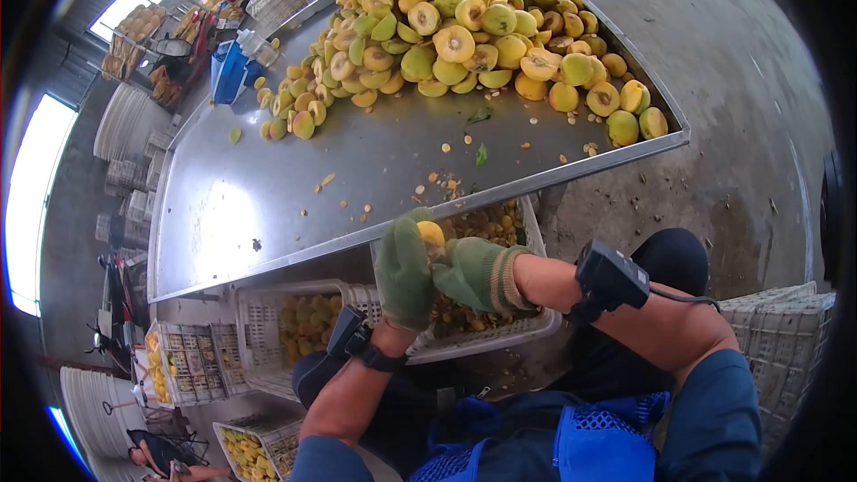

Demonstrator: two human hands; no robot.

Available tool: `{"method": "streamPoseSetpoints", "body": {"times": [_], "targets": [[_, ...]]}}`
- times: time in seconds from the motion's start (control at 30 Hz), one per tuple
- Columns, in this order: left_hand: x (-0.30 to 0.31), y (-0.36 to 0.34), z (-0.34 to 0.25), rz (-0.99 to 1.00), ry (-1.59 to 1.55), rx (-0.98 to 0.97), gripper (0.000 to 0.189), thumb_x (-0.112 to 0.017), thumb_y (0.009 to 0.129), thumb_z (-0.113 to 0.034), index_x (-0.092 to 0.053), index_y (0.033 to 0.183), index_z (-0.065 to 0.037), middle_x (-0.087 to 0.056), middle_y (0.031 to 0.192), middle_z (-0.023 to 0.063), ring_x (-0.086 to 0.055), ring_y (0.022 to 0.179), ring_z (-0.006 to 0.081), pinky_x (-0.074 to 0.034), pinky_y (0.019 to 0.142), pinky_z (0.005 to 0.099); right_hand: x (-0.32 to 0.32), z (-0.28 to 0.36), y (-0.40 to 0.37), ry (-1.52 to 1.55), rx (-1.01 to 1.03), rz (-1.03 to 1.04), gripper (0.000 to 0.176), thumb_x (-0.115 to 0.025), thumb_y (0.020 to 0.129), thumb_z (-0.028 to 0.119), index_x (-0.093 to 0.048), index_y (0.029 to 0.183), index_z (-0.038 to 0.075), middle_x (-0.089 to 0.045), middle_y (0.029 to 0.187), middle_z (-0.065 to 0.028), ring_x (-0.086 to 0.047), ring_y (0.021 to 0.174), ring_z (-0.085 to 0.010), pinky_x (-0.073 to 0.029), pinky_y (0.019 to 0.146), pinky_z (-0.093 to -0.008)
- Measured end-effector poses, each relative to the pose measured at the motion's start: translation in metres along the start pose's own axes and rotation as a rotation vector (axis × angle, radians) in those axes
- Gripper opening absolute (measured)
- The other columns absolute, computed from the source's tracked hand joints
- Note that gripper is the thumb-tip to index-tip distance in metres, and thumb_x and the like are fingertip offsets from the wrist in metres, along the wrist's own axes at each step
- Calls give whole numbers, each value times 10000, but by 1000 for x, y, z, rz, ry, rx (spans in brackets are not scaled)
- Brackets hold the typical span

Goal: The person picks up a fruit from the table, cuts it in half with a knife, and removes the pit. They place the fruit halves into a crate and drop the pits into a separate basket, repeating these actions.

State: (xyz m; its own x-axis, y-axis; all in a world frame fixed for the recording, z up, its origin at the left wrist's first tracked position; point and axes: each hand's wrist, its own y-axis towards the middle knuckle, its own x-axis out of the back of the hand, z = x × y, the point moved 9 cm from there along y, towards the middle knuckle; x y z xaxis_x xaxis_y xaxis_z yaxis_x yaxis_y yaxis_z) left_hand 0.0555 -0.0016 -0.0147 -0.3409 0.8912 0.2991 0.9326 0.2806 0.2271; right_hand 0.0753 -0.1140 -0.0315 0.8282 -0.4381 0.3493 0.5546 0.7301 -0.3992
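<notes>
1. The left hand (403,272) and the right hand (473,275), both in green gloves, were pressed together around 1 yellow fruit (431,234). The fruit showed only at 12 o'clock above the fingers, and I could not tell whether a blade was held as well.
2. The yellow fruit sat just below the near edge of the steel worktop (268,187), directly over a white crate (539,325) of brownish scraps.
3. A heap of halved fruit (464,27) lay on the worktop at 12 o'clock from the hands, well apart from them. Loose bits (442,180) were scattered between.
4. A 2nd crate (254,303), holding yellow pieces, stood at 9 o'clock from the hands.
5. As I judged it, slick flesh against glove fabric could let the yellow fruit squirt free. It would then drop among the scraps, or past the white crate's rim to the floor.
6. Too hard a squeeze would likely bruise the flesh. With the fingertips hidden, a slip against any unseen edge could also nick a glove.
</notes>
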Motion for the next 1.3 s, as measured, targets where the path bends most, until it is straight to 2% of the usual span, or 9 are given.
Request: {"method": "streamPoseSetpoints", "body": {"times": [0.13, 0.27, 0.47, 0.73, 0.83, 1.03, 1.17, 1.23, 1.3], "targets": [[-1, 2, -6, 24, 11, 4, 449, -433, 1110, -383, -650, 1245, -14, -680, 1100, 57, -639, 951, 130, -541, 846, 300, 23, 8, -18, -195, 22, -251, 326, -617, 942, 286, -635, 1103, 3, -724, 968, -226, -700, 943, -416, -544, 824, -471], [-9, 2, -3, 96, -400, 347, 395, -428, 1094, -307, -645, 1192, 8, -673, 1076, 81, -627, 960, 157, -529, 849, 327, 27, 5, -19, -321, -2, -289, 335, -632, 932, 278, -586, 1124, 9, -721, 993, -233, -694, 964, -420, -541, 835, -484], [-7, 7, -20, 178, -50, -2, 406, -381, 1116, -332, -631, 1205, -25, -645, 1093, 48, -607, 964, 132, -514, 869, 294, 21, -5, -11, -276, -13, -283, 353, -628, 922, 273, -589, 1150, 5, -721, 1006, -244, -703, 965, -420, -550, 843, -481], [-4, 3, -2, 47, -108, 56, 375, -415, 1090, -307, -608, 1209, -8, -612, 1103, 84, -586, 976, 164, -497, 888, 323, 7, -3, -2, -39, 45, -238, 411, -646, 913, 315, -667, 1148, -22, -723, 1039, -260, -713, 998, -408, -563, 853, -464], [-4, 1, 3, 11, -112, 37, 385, -414, 1080, -304, -600, 1219, 3, -599, 1120, 108, -584, 990, 189, -493, 900, 339, -1, -7, 5, 7, 40, -216, 306, -613, 946, 266, -682, 1037, -18, -719, 903, -236, -711, 861, -400, -556, 769, -454], [-2, 1, 2, -9, -127, -47, 425, -429, 1105, -364, -553, 1313, -15, -622, 1193, 94, -625, 1054, 184, -526, 953, 354, -9, -11, 4, 363, -155, 28, 332, -613, 950, 300, -690, 1025, -14, -720, 856, -188, -713, 780, -308, -562, 718, -383], [1, 5, -3, 2, -57, -143, 493, -419, 1104, -416, -522, 1368, -13, -631, 1211, 101, -625, 1099, 196, -525, 970, 361, 1, -10, 11, 170, -14, -18, 318, -610, 946, 276, -675, 1039, -21, -729, 918, -203, -716, 867, -370, -558, 783, -434], [-6, 13, -1, 142, -187, -13, 521, -422, 1100, -446, -546, 1354, -9, -656, 1174, 93, -641, 1071, 182, -535, 944, 343, 19, 2, -1, -38, 102, -223, 323, -608, 946, 267, -655, 1090, -18, -730, 957, -214, -709, 920, -404, -551, 821, -466], [-10, 23, 5, 269, -254, 138, 538, -425, 1096, -470, -583, 1318, -6, -678, 1128, 84, -657, 1027, 164, -544, 913, 322, 30, 7, -7, -162, 47, -220, 329, -602, 945, 262, -625, 1138, -4, -726, 993, -225, -697, 966, -421, -540, 850, -490]]}}
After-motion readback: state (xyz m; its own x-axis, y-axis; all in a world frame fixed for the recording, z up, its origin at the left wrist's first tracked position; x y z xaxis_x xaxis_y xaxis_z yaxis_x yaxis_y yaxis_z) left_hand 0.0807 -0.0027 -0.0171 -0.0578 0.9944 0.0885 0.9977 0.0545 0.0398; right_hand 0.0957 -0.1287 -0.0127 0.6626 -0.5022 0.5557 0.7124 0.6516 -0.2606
